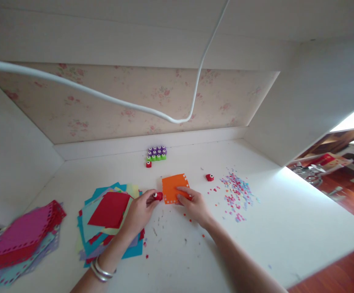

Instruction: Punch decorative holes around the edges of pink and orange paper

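Observation:
My left hand (143, 206) is closed around a small red craft punch (158, 196) with a white top, which sits at the left edge of an orange paper square (171, 188). Whether the paper's edge lies inside the punch is too small to tell. Small holes run along the square's right and lower edges. My right hand (194, 204) pinches the paper near its lower right, thumb and fingers on the sheet. Another red punch (210, 177) lies to the right of the paper.
Several purple and green punches (157, 153) stand in rows at the back, one red punch (148, 164) beside them. Coloured paper sheets (110, 209) lie at left, punched sheets (21, 240) farther left. Confetti (238, 191) is scattered at right. A white cable (128, 106) hangs overhead.

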Demonstrator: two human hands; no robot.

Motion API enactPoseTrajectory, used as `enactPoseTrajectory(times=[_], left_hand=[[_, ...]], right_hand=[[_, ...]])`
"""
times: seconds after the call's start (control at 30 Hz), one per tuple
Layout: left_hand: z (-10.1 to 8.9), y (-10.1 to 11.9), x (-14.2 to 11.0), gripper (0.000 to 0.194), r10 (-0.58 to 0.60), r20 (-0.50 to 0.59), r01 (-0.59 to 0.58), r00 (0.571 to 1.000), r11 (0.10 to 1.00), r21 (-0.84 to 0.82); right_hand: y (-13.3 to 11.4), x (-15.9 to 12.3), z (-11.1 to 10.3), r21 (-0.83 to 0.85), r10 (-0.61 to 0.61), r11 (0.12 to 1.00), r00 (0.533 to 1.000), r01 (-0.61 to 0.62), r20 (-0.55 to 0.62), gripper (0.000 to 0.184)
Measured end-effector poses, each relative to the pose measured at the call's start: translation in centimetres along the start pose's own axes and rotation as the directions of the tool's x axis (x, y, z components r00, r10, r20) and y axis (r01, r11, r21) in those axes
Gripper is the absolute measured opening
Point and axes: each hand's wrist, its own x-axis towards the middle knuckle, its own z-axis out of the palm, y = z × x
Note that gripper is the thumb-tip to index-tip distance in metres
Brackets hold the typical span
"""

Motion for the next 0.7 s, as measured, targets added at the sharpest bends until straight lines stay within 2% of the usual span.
enactPoseTrajectory(times=[0.13,0.33,0.7], left_hand=[[0.5,-0.1,-0.5,0.026,0.02,-0.035,-0.022,0.999,0.999,-0.042],[0.5,-0.5,-0.5,0.027,0.062,-0.044,-0.063,0.997,0.998,-0.022],[0.3,-0.1,-0.6,0.033,0.165,-0.019,-0.165,0.986,0.985,0.042]], right_hand=[[-0.2,-0.2,0.0,-0.14,-0.025,0.99,1.0,0.025,-0.003,0.033],[-0.6,-0.1,0.0,-0.248,-0.026,0.968,1.0,0.025,-0.003,0.032],[-1.6,-0.5,0.1,-0.353,-0.11,0.928,0.993,0.121,0.051,0.031]])
